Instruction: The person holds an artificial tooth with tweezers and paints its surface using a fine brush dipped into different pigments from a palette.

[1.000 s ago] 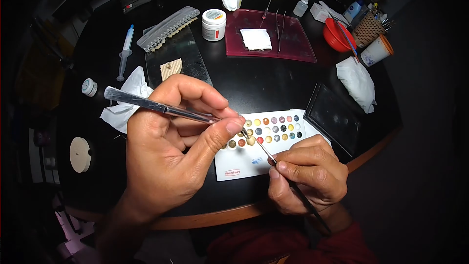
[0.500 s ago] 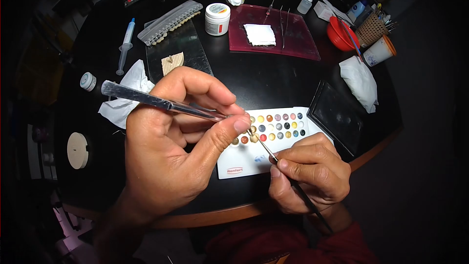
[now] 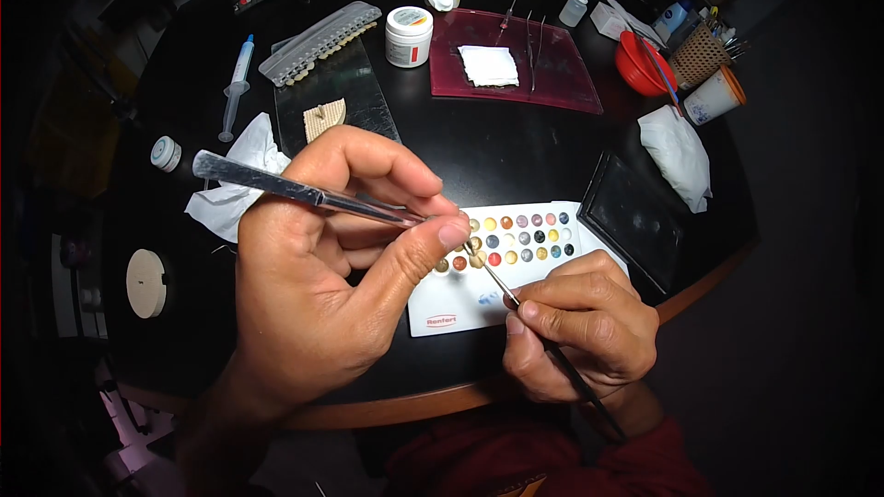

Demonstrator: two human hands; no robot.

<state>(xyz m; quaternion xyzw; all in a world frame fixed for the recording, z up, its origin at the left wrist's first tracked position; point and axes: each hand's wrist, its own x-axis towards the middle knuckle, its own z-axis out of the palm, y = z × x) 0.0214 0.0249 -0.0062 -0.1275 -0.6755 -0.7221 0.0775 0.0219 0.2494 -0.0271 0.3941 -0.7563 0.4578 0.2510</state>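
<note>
My left hand (image 3: 341, 267) is closed around metal tweezers (image 3: 267, 182), their handle end pointing up and left. At the tweezers' tips is a small cream, tooth-shaped piece (image 3: 478, 260), partly hidden by my thumb. My right hand (image 3: 589, 327) pinches a thin dark-handled paintbrush (image 3: 573, 372). The brush tip reaches the small piece, though I cannot tell whether it touches. Beneath both hands lies a white palette (image 3: 460, 304) with rows of coloured paste wells and a blue smear.
An open black lid (image 3: 635, 221) adjoins the palette. Behind are a dark red glass slab (image 3: 571, 87), a white jar (image 3: 409, 37), a shade guide (image 3: 320, 41) and a syringe (image 3: 237, 92). A red bowl (image 3: 645, 69) stands right; crumpled tissue (image 3: 226, 207) lies left.
My right hand and the paintbrush have shifted very slightly left. My left hand keeps the tweezers in nearly the same place.
</note>
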